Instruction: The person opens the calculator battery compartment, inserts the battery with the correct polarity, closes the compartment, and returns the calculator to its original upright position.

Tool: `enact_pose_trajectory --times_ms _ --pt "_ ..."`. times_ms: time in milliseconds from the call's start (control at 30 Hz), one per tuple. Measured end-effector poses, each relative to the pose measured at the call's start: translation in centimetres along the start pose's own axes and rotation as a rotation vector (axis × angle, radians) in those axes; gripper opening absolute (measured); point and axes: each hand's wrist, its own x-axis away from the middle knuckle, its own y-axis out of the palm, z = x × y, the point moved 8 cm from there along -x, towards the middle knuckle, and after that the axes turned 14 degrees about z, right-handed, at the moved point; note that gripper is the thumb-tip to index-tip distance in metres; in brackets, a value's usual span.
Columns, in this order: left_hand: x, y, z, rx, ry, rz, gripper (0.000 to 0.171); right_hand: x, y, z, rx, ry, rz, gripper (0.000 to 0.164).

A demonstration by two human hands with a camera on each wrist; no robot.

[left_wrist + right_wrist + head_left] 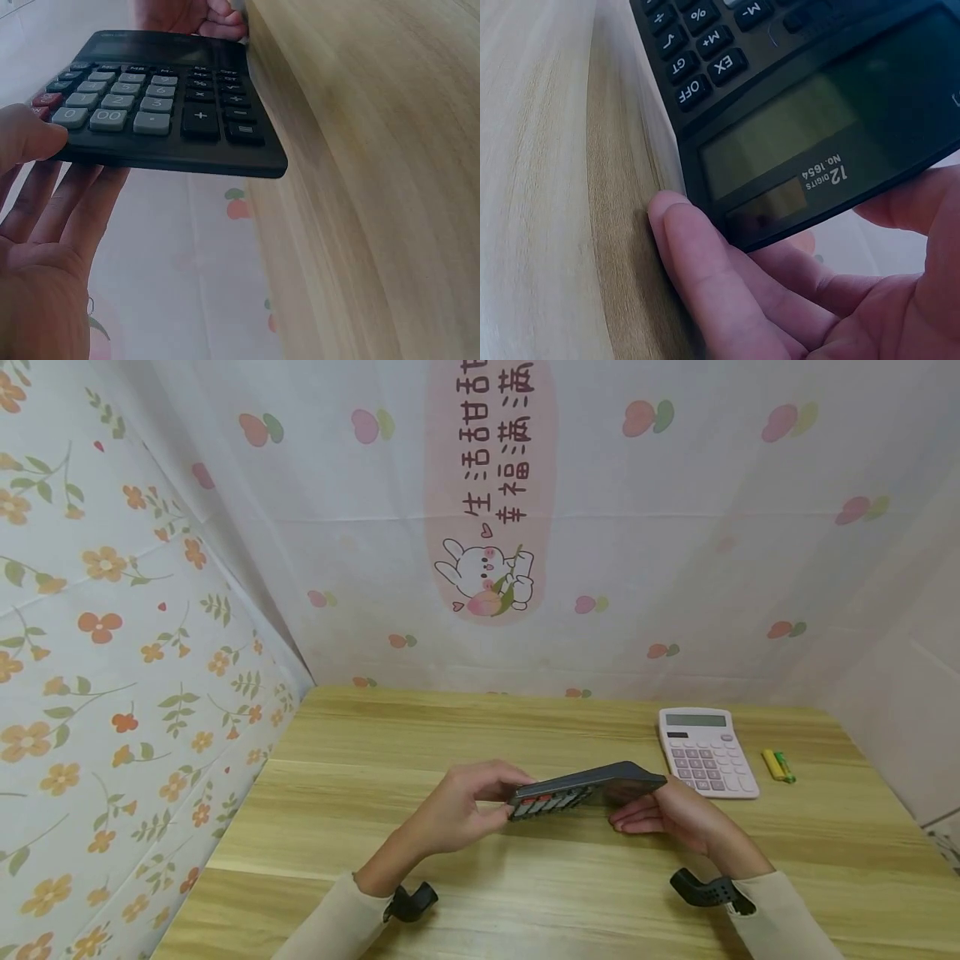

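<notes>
A black calculator [558, 792] is held tilted above the table, its keys facing back toward the person. My left hand [468, 802] pinches its bottom-key end, the thumb [34, 133] on the key side near the red keys and the other fingers behind. At the display end is my right hand [675, 814]; its fingers [712, 277] bend around the corner beside the small solar panel [769, 206], and its thumb goes behind the edge. Grey number keys [120, 101] show in the left wrist view. The display [780, 135] looks blank in the right wrist view.
A pale pink calculator [708, 752] lies at the back right of the wooden table [360, 735]. Right of it are small yellow and green batteries [778, 766]. Printed cloth [360, 527] hangs behind the table and along the left.
</notes>
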Motion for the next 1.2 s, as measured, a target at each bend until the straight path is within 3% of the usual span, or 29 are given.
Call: enact_pose_trajectory --times_ms 200,367,467,567,733,833,1000,1200 --pt "0.3 0.2 0.2 -0.03 0.06 -0.028 0.048 0.2 -0.2 -0.1 -0.076 -0.048 -0.072 0.042" --pt "0.5 0.4 0.8 -0.086 0.171 -0.036 0.052 0.4 -0.1 -0.4 -0.119 -0.097 -0.16 0.031" --pt "0.6 0.5 1.1 -0.126 0.225 -0.038 0.052 0.4 -0.1 -0.4 -0.094 -0.108 -0.137 0.034" --pt "0.8 0.7 1.4 -0.173 0.274 -0.047 0.051 0.2 -0.5 -0.2 -0.03 -0.079 -0.039 0.041" --pt "1.2 1.1 1.3 -0.227 0.297 -0.079 0.049 -0.1 -1.3 0.2 0.134 -0.041 0.096 0.051" --pt "1.4 1.4 1.3 -0.269 0.322 -0.103 0.049 -0.2 -1.3 0.5 0.121 -0.012 0.081 0.053" --pt "1.6 1.7 1.6 -0.33 0.382 -0.13 0.048 0.0 -0.8 1.1 -0.022 0.04 -0.01 0.054" --pt "1.8 1.6 0.8 -0.358 0.328 -0.119 0.047 0.1 -0.7 1.2 -0.067 0.062 -0.031 0.058"
